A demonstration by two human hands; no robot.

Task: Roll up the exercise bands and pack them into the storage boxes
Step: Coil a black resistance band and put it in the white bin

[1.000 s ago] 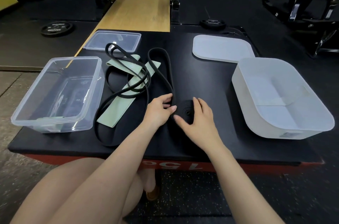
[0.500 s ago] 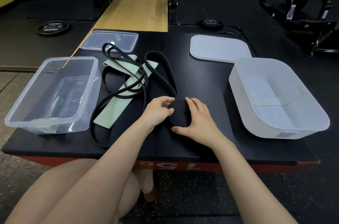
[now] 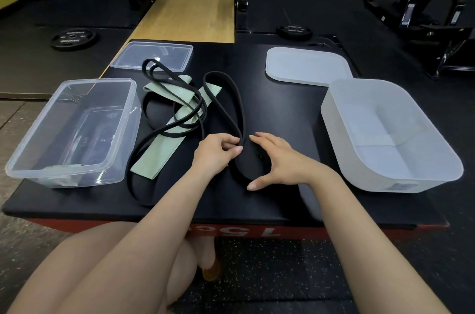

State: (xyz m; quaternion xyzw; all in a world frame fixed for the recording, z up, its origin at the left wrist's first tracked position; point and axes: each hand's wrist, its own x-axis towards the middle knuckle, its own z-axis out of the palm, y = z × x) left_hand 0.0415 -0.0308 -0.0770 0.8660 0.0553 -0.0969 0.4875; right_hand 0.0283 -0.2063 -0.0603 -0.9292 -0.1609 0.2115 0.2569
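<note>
A black exercise band (image 3: 235, 98) lies on the black platform (image 3: 270, 113), its near end wound into a flat roll (image 3: 253, 159). My right hand (image 3: 280, 159) curls round that roll, thumb at its near edge and fingers at its far edge. My left hand (image 3: 216, 153) pinches the band's loose strands just left of the roll. A thinner black band (image 3: 174, 98) loops over a pale green flat band (image 3: 164, 144) further left. A clear storage box (image 3: 36, 157) stands at the left, a frosted white box (image 3: 359, 149) at the right.
A clear lid (image 3: 154, 54) lies behind the bands and a frosted lid (image 3: 303, 67) behind the white box. Weight plates (image 3: 73, 37) rest on the floor beyond, beside a wooden platform (image 3: 190, 15) and rack frames. My knees are under the platform's front edge.
The roll has grown and shifted slightly toward me. My right hand moved from lying over the roll to curling round its edge; my left hand now pinches the strands beside it.
</note>
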